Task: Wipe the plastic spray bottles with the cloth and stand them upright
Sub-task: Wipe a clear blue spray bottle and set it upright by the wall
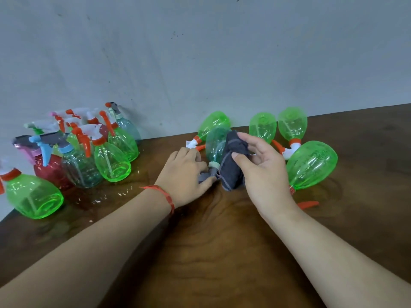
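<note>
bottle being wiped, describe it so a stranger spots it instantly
On the brown wooden table, find the bottles lying mid-table. It is the teal clear plastic spray bottle half covered by the dark grey cloth; its neighbours are bright green with orange triggers.

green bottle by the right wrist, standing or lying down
Lying down. The green bottle rests on its side on the table, rounded base pointing away, orange trigger toward the person.
</note>
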A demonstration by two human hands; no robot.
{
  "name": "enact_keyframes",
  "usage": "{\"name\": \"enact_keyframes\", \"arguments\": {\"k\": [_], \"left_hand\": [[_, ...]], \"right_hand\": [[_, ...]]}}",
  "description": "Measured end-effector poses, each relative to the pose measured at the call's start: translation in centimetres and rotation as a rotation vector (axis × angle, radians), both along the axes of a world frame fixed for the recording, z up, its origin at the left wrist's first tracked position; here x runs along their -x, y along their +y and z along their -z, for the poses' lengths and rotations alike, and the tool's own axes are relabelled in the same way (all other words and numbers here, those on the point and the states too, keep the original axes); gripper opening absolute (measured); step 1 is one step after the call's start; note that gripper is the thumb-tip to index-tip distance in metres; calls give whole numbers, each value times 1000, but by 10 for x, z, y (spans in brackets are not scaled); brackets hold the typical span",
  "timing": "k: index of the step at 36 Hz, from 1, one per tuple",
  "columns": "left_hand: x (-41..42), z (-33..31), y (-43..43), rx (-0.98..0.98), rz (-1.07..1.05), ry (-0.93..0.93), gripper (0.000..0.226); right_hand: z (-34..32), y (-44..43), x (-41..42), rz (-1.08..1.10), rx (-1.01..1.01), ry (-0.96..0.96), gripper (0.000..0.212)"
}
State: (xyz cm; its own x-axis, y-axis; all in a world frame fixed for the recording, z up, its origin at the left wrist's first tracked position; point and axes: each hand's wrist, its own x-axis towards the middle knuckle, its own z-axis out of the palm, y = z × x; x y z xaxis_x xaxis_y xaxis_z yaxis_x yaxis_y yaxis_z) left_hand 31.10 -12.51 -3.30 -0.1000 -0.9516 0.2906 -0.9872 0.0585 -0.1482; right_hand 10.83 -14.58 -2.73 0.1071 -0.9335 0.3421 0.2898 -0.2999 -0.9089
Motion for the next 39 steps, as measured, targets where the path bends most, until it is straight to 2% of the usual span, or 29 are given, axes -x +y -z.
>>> {"name": "enact_keyframes", "arguments": {"k": [6, 10, 11, 13, 15, 17, 19, 21, 25, 28, 31, 33, 35, 39], "left_hand": [[8, -7, 70, 52, 99, 18, 59], [-2, -34, 91, 172, 318, 92, 24], [-7, -42, 91, 145, 362, 88, 26], [-16, -57, 85, 7, 386, 32, 54], [-19, -72, 79, -184, 322, -131, 84], [-17, -82, 69, -372, 239, -306, 101], [-14, -88, 58, -487, 213, -390, 104], [-13, -91, 50, -537, 207, -393, 100], [-21, -96, 47, -524, 118, -415, 100], [-28, -98, 57, -595, -38, -279, 109], [-39, -93, 69, -650, -124, 59, 113], [-46, -88, 76, -670, -141, 268, 108], [-52, -84, 81, -701, -161, 386, 101], [-58, -78, 86, -687, -175, 571, 112]], "right_hand": [[-1, 0, 0, 8, 17, -3, 42], [-1, 1, 2, 22, -2, -30, 42], [-2, 1, 3, 29, -3, -32, 42], [-3, 2, 4, 39, -5, -28, 42], [-3, 3, 4, 41, -12, -24, 42], [-2, 4, 4, 34, -6, -7, 42], [-1, 5, 2, 17, 9, 19, 43], [1, 6, 1, -7, 24, 42, 45], [1, 6, 2, -35, 46, 68, 47], [-1, 6, 4, -33, 50, 60, 47], [-1, 5, 3, -34, 45, 53, 47], [1, 6, 2, -43, 47, 57, 47], [2, 7, 1, -49, 52, 63, 47], [1, 9, 0, -81, 77, 118, 47]]}}
